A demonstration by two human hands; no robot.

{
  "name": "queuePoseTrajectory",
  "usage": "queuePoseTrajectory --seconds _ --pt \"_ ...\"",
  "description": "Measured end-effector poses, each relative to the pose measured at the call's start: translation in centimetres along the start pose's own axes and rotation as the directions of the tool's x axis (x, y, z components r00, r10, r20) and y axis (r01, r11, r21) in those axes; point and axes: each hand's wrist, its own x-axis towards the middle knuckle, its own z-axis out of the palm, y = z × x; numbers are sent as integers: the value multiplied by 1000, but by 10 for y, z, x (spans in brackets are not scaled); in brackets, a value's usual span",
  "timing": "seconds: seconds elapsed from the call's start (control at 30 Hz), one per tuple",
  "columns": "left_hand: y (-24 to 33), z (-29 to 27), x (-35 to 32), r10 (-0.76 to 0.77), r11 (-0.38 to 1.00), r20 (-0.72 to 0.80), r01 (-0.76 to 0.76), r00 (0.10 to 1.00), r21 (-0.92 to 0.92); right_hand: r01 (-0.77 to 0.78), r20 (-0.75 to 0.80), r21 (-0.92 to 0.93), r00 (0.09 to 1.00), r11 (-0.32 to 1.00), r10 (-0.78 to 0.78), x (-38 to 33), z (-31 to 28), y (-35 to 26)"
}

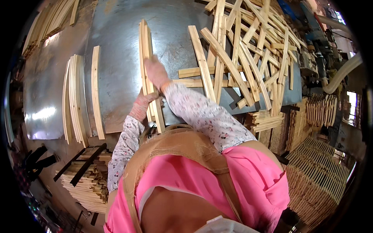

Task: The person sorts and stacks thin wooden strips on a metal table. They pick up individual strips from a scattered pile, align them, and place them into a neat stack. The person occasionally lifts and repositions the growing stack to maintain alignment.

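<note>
wooden strips (146,42), a few side by side, in front of the body at the near part of the metal table (116,23). exact count unclear, hands in the way.

handling, judged by eye: light each, a bit more as a bunch; stiff lengthwise, not fragile. sawn faces probably dry, not slippery; edges may splinter. best hold: around the bunch near mid-length, a hand either side of the middle, so ends don't fan out.

left hand (142,108) wrapped round the nearer half, thumb over the top. right hand (155,72) laid across nearer the middle, blurred; cannot tell whether its fingers grasp or merely rest.

long axis runs away from the body, far ends tipped slightly left, near ends almost at the apron (175,145). roughly in line with the single strip (97,93) to the left; the jumbled pile (225,64) on the right points every which way.
</note>
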Motion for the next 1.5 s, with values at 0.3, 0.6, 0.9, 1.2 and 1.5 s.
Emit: queuePoseTrajectory --seconds 0.3,0.6,0.9,1.2,1.5 --pt "12 0 -18 -15 999 -87 11 996 -50 -181 -262 -542 964 821 40 -166 -138 163" --pt "15 38 11 227 494 -408 256 884 831 104 361 -172 932 980 -35 -152 6 53" --pt "3 73 9 282 244 -459 399 843 884 -253 -377 -525 925 812 44 -141 -240 193" --pt "-8 86 -1 225 119 -470 454 854 883 -104 -94 -302 992 948 79 -141 -252 237" --pt "-7 3 -42 357 291 -648 579 673 762 -83 43 -4 996 997 83 -99 -155 136"
